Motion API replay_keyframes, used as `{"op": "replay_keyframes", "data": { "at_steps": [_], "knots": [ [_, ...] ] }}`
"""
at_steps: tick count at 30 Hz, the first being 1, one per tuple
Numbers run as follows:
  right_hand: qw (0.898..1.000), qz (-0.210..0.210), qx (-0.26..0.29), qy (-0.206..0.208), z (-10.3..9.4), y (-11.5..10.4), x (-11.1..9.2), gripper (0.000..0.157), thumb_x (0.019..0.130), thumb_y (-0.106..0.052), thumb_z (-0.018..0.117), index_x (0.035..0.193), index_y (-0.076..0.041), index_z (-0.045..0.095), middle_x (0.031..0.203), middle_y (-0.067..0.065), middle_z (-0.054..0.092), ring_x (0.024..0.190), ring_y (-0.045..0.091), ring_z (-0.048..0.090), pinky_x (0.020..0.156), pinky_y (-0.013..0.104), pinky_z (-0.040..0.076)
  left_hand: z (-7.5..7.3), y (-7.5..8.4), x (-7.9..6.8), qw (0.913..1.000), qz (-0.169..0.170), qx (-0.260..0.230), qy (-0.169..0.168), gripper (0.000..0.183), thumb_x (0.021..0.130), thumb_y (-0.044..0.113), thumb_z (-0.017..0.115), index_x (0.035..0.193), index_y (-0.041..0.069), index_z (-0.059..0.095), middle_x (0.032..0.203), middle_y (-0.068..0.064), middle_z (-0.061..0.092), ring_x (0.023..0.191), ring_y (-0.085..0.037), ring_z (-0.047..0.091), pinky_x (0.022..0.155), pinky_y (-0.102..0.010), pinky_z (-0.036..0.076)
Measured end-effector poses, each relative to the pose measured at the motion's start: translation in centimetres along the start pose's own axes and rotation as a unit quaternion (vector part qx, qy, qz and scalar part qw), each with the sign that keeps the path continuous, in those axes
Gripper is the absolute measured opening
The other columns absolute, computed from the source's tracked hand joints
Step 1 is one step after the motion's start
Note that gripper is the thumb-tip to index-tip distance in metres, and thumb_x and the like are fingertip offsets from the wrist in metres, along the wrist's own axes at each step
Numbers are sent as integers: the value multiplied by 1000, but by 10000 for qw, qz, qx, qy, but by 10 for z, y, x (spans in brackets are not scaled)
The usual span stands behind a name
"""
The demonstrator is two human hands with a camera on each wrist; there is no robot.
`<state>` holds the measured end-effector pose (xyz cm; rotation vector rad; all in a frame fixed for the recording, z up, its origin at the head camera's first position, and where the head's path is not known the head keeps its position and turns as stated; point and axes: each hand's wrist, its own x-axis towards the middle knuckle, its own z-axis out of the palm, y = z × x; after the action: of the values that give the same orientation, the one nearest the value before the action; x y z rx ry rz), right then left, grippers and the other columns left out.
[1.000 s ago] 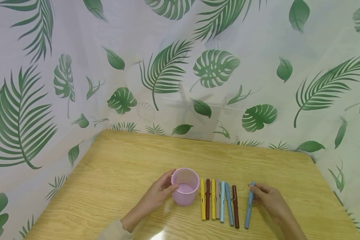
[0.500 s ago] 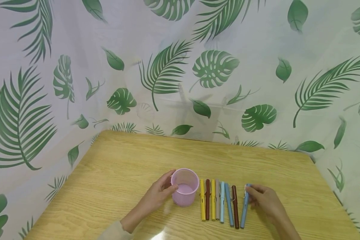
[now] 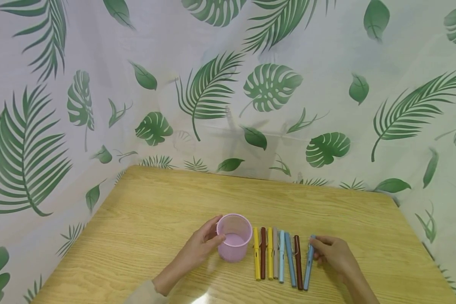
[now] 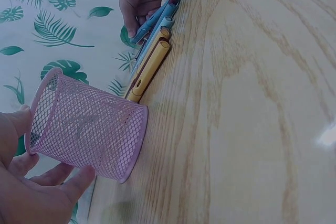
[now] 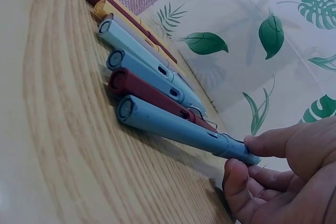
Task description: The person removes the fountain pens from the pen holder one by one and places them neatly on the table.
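My left hand [image 3: 199, 248] grips a pink mesh pen cup [image 3: 233, 254] by its rim, with the thumb at the near side and the other fingers around the left. The cup stands upright on the table; nothing shows inside it. With thumb and fingertips, my right hand [image 3: 336, 254] pinches the cap end of a blue pen [image 5: 173, 129]. This pen lies at the right end of a row, close beside a dark red pen [image 5: 144, 93]. Leftward in the row come another blue pen [image 3: 290, 261], a light blue pen [image 3: 281, 261], a grey pen [image 3: 275, 255] and several yellow and dark red ones.
A wooden table [image 3: 155, 202] carries the cup and pens. Behind and at its sides hangs a white cloth [image 3: 212, 38] printed with green leaves. The leftmost yellow pen [image 3: 257, 261] lies just right of the cup.
My right hand has moved left with the blue pen, bringing it up close to the dark red pen at the row's end. The left hand and cup have stayed put.
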<state>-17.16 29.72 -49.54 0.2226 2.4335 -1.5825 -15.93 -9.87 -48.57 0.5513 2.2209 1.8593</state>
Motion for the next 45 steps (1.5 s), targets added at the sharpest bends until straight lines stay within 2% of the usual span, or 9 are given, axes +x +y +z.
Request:
{"op": "replay_keyframes", "data": {
  "at_steps": [12,19,26,34,40,45],
  "knots": [
    [9996,216,118,108,1,0,0,50,107,-18,60,135,21,50,81,6,66,72,17,63,62,24,56,0,0,1,10000,0,4,-11,64,108,23,58,160,0,29,148,-29,50,137,-46,48,112,-55,44],
    [9992,252,302,99,2,1,-1,46,107,-12,58,135,23,49,92,10,68,76,17,65,63,24,58,-1,0,2,10000,-1,8,-17,63,108,19,57,160,-2,28,148,-30,50,137,-46,48,113,-55,43],
    [9994,168,279,111,1,1,-1,47,107,-14,57,136,23,47,94,11,69,78,18,66,66,24,59,-2,-1,1,10000,-8,55,-8,63,108,21,57,160,-2,28,149,-29,49,138,-46,47,114,-56,41],
    [9987,57,258,434,0,-2,-1,49,109,-18,55,141,19,47,94,11,70,81,19,69,73,27,61,-3,-1,1,10000,-35,61,25,63,108,22,57,160,0,30,148,-29,51,137,-46,48,113,-57,42],
    [9962,-81,630,594,1,-8,-1,50,110,-20,54,145,14,46,108,9,70,91,14,70,83,25,60,-4,-2,2,10000,48,74,13,64,108,22,57,160,-1,29,148,-29,50,137,-46,48,113,-56,42],
    [9933,-167,825,789,0,-14,-2,50,110,-21,54,146,11,46,108,7,71,92,13,71,86,24,59,-4,-4,2,10000,1,15,49,65,107,23,58,160,0,29,150,-29,49,139,-46,47,114,-56,41]
  ]
}}
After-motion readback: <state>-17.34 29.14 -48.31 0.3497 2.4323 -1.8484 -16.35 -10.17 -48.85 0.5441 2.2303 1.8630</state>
